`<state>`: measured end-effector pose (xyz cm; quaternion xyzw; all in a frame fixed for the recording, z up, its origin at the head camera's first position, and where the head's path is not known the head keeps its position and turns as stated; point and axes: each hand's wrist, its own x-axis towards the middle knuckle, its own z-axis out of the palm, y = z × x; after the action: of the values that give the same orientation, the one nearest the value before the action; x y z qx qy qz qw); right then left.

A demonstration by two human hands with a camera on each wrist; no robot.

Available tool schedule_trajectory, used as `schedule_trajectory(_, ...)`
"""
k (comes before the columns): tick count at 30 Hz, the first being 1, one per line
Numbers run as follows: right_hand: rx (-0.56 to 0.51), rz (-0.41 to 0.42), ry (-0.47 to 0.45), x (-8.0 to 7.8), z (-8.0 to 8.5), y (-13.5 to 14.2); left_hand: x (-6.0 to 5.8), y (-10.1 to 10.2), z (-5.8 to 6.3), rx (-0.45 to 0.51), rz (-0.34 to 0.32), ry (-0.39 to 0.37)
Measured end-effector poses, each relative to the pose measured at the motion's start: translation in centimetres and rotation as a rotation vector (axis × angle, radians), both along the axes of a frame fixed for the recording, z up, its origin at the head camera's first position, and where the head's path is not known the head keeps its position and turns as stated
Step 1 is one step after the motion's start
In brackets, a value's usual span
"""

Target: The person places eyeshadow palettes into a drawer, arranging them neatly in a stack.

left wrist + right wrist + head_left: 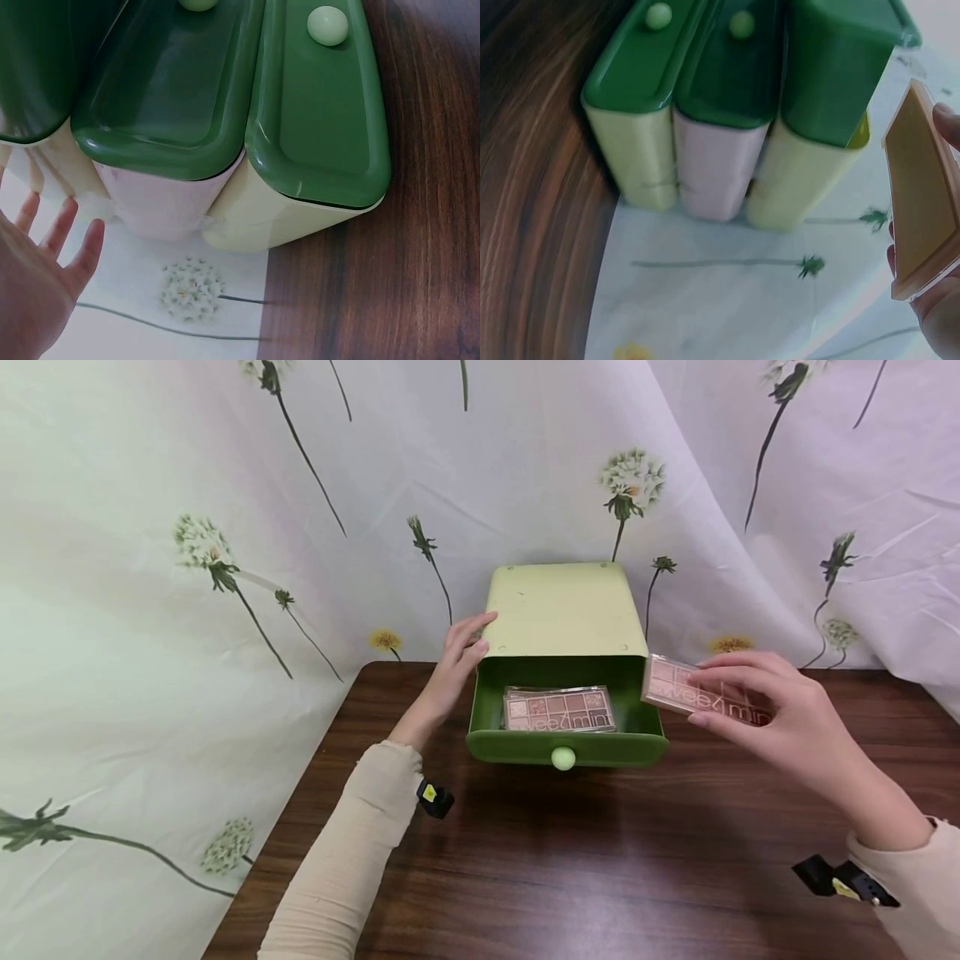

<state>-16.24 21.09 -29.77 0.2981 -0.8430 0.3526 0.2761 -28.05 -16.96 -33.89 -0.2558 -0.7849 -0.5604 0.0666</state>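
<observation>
A: Big stuff first?
B: Wood counter (562, 877), green-and-cream cabinet (562, 610) on it, top drawer (517, 748) pulled out.
A: Grips?
B: Left grip (453, 660): fingers extended at cabinet's left side, nothing held, probably steadying. Right grip (787, 702): thumb and fingers pinching a held palette (671, 687), tilted, in the air by drawer's right side. Touching drawer? Can't tell.
A: Smaller?
B: Stacked palettes (558, 708) inside drawer; round knob (563, 758) on its front.
A: Step?
B: Mid-transfer, I'd judge. In or out, unclear.
A: Next move calls for?
B: If in: shift left over the drawer, flatten, lower onto the stack. If out: swing clear, set on counter.
</observation>
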Motion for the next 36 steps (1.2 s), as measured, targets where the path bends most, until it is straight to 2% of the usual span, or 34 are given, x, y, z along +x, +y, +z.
schedule_trajectory(7,0.004,0.08,0.015,0.1,0.3,-2.5,0.0,-0.1,0.0,0.002,-0.004,-0.002)
schedule_trajectory(17,0.051,0.133,-0.037,-0.7,0.6,-5.2,0.0,0.0,0.0,0.002,-0.017,-0.002)
schedule_trajectory(25,0.075,0.146,-0.144,-1.4,0.8,-7.3,0.0,0.0,0.1,0.018,-0.02,-0.003)
schedule_trajectory(27,0.076,0.159,-0.173,-1.6,0.9,-7.7,0.2,0.1,0.4,0.02,-0.022,-0.014)
schedule_trajectory(33,0.092,0.22,-0.236,-2.3,1.2,-8.8,2.4,0.6,2.7,0.006,-0.024,-0.037)
schedule_trajectory(36,0.119,0.255,-0.268,-2.7,1.4,-9.4,2.7,0.7,3.1,0.0,-0.019,-0.037)
